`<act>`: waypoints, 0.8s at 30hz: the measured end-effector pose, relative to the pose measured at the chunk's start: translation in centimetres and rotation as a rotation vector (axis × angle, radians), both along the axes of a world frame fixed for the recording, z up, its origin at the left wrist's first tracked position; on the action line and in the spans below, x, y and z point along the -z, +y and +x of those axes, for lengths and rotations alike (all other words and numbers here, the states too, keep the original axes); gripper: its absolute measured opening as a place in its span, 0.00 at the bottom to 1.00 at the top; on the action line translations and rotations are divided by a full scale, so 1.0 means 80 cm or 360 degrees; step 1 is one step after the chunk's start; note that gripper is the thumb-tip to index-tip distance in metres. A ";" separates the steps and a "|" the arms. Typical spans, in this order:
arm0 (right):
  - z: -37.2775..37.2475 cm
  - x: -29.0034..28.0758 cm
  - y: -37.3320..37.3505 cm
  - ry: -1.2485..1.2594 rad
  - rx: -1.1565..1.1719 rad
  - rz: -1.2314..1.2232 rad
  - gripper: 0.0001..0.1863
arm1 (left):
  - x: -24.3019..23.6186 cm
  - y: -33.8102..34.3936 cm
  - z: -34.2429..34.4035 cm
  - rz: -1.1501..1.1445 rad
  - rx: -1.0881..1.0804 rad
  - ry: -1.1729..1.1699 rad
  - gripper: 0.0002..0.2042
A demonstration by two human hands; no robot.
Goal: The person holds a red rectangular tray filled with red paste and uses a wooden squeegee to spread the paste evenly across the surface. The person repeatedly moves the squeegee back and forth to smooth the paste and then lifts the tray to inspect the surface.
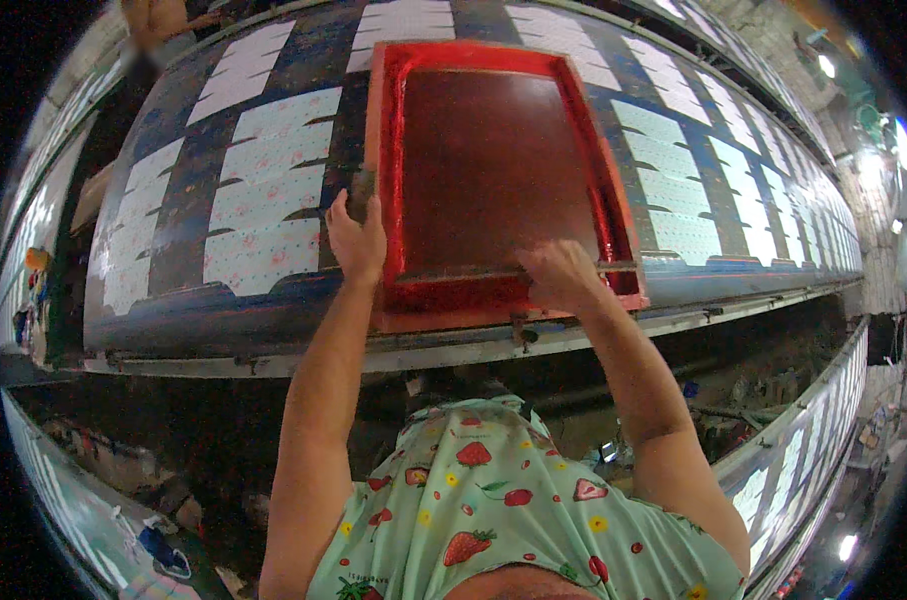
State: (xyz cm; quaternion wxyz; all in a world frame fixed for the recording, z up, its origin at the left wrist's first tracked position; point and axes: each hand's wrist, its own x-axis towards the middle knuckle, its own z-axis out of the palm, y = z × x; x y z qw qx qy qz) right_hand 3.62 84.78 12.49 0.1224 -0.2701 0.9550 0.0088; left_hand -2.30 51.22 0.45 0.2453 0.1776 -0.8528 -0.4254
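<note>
A large screen-printing frame (pixel 376 130) with red-smeared sides lies on the long printing table, its dark brown-red mesh (pixel 493 160) facing up. My left hand (pixel 357 238) is closed at the frame's left side, its fingers around a dark grip there. My right hand (pixel 561 272) is closed on a thin squeegee (pixel 453 271) that lies across the near end of the mesh. Wet red ink (pixel 473 294) shows along the near end and the inner sides. Part of the squeegee is hidden beneath my right hand.
Pale printed fabric panels (pixel 270 190) lie in rows on the dark table (pixel 183 225), left and right of the frame. A metal rail (pixel 213 362) runs along the near edge. Another person (pixel 158 25) stands at the far left. More long tables flank the aisle.
</note>
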 end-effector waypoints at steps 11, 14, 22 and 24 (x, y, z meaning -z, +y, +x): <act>0.092 0.023 0.015 0.0160 -0.0085 -0.0476 0.37 | -0.009 0.000 -0.001 -0.0161 0.0012 -0.0230 0.38; 0.094 0.021 0.031 0.0140 -0.0229 -0.0578 0.37 | -0.014 0.000 -0.001 -0.0199 -0.0008 -0.0273 0.37; 0.090 -0.012 0.205 0.0275 0.0004 -0.1466 0.18 | -0.009 -0.005 -0.007 -0.0335 -0.0164 -0.0405 0.36; 0.082 -0.008 0.246 0.0491 0.0230 -0.1623 0.08 | -0.008 -0.007 -0.014 -0.0462 -0.0221 -0.0406 0.39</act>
